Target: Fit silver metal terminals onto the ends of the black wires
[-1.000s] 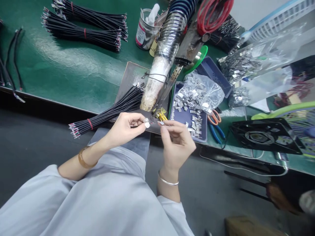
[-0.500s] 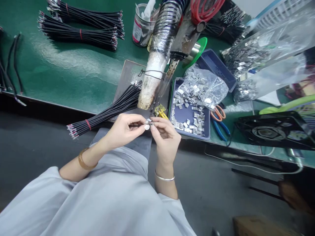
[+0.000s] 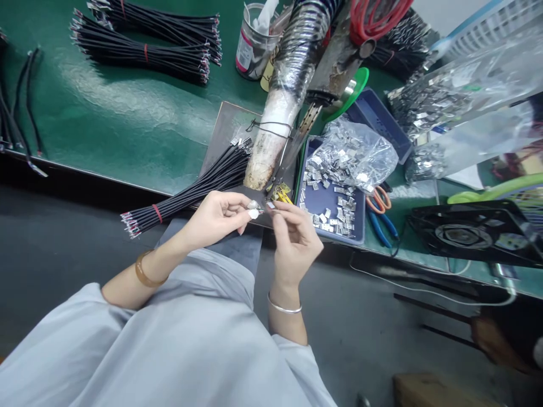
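Green bench spreads left; near edge, left hand pinches apparent wire; right hand, metal piece.

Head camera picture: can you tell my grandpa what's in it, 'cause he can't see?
A person's left hand pinches something tiny, too small to make out, with the right hand close beside it at a green workbench. A bundle of black cables lies to the left, and a blue tray of small metal pieces sits to the right.
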`<state>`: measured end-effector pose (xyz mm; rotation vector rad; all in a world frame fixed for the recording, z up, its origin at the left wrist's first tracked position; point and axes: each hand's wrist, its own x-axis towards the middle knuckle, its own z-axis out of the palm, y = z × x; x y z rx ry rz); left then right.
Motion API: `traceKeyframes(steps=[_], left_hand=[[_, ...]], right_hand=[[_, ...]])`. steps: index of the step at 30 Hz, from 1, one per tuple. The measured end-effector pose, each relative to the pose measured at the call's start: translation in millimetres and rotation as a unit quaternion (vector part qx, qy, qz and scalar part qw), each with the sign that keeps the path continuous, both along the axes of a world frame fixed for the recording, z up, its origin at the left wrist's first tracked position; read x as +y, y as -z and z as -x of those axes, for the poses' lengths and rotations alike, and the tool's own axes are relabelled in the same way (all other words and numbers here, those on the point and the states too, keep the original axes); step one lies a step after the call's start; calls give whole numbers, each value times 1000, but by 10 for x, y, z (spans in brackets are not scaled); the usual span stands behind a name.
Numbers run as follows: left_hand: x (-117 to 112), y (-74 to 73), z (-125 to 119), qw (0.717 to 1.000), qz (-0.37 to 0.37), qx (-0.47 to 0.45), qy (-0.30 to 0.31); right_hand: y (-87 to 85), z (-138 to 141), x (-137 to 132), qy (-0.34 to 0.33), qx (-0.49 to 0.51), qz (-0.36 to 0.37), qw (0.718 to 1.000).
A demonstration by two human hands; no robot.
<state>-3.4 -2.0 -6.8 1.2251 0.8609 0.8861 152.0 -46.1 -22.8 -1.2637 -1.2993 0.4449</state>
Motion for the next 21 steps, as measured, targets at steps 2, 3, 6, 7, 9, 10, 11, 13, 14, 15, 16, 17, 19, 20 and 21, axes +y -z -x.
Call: traceKeyframes(steps=[2, 3, 6, 7, 9, 10, 11, 13, 14, 15, 16, 17, 19, 20, 21], left_hand=[[20, -14, -19, 1000, 21, -17, -10], [26, -20, -32, 999, 24, -22, -15], [30, -35, -69, 999, 21, -37, -27], [28, -39, -78, 999, 21, -39, -28], [25, -45, -85, 999, 23, -35, -29], [25, -49, -85, 999, 26, -32, -30], [25, -52, -84, 999, 28, -29, -33], [27, -60, -78, 999, 24, -23, -42], [29, -64, -76, 998, 19, -21, -49], [32, -66, -74, 998, 14, -18, -54], [35, -68, -74, 998, 11, -15, -58], [38, -69, -75, 998, 10, -13, -61], [42, -66, -83, 998, 12, -12, -65], [43, -62, -91, 998, 14, -12, -68], [44, -57, -100, 997, 15, -12, -72]], right_hand=[[-10, -9, -33, 35, -31, -52, 998], [-14, -15, -50, 35, -47, -76, 995], [-12, -24, -73, 0, -98, -110, 989], [-5, -23, -69, -5, -108, -107, 988], [11, -16, -46, 5, -101, -88, 991], [17, -13, -31, 14, -86, -75, 993], [22, -11, -17, 21, -70, -64, 995], [25, -11, 4, 22, -49, -54, 997], [24, -14, 9, 18, -50, -56, 997], [22, -19, 12, 11, -60, -62, 996], [20, -25, 13, 5, -79, -73, 994], [19, -32, 14, 1, -102, -84, 991], [22, -45, 18, -2, -154, -109, 982], [27, -50, 21, -1, -175, -121, 977], [33, -53, 25, 0, -190, -132, 973]])
